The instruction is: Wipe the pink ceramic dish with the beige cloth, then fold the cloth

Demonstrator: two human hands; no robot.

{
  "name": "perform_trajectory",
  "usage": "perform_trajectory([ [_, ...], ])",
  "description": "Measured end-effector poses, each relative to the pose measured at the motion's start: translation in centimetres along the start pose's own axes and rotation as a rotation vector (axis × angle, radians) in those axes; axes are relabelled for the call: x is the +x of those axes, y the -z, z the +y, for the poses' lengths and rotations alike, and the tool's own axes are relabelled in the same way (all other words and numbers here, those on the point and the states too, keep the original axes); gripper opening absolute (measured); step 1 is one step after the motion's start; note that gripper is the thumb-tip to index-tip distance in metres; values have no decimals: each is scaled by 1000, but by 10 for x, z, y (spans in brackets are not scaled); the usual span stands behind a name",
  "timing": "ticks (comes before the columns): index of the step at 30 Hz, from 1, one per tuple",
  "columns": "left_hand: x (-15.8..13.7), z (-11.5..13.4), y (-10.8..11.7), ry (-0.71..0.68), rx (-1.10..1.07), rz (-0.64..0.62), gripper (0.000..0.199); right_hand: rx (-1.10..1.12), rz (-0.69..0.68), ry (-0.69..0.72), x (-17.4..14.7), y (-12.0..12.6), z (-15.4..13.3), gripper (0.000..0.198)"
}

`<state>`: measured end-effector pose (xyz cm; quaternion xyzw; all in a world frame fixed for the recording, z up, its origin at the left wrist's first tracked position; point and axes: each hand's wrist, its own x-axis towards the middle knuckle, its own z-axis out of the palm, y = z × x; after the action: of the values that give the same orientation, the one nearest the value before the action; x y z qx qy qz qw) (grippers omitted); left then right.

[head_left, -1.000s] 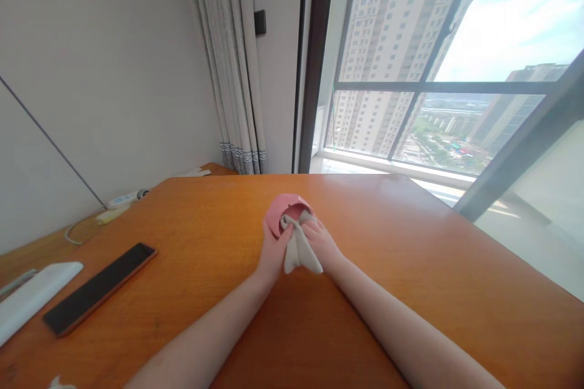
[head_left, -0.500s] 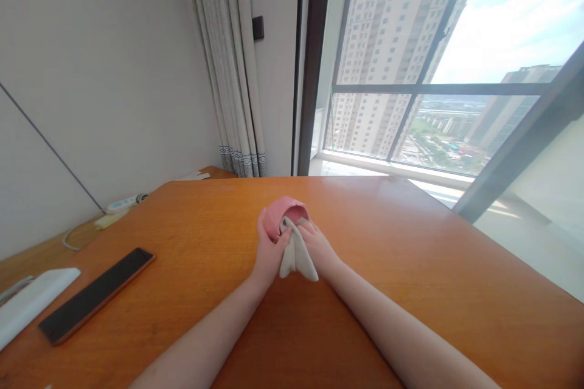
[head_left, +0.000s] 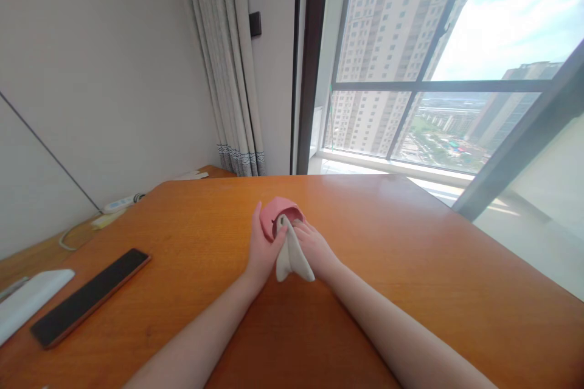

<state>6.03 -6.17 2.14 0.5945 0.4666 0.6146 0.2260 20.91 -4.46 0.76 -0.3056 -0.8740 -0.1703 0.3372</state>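
While the left grip (head_left: 263,250) clasps a pink faceted bowl (head_left: 277,207), mouth toward the person, the right grip (head_left: 316,248), its hold unclear, reaches inside; a pale-grey cloth (head_left: 292,256) trails lengthwise nearward from the bowl, over the brown wooden table (head_left: 387,225).

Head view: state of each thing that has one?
Pink container: tilted, opening toward the camera.
Light cloth: bunched at the opening, loose end hanging out.
Left hand: gripping the container's side.
Right hand: at the opening, fingertips partly hidden.
Phone: flat, screen dark.
Curtain: gathered in folds.
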Motion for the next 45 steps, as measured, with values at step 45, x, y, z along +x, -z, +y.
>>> perform_trajectory([
  [45, 11, 1, 4, 146, 3, -69, 44, -96, -23, -31, 1, 17, -2, 16],
])
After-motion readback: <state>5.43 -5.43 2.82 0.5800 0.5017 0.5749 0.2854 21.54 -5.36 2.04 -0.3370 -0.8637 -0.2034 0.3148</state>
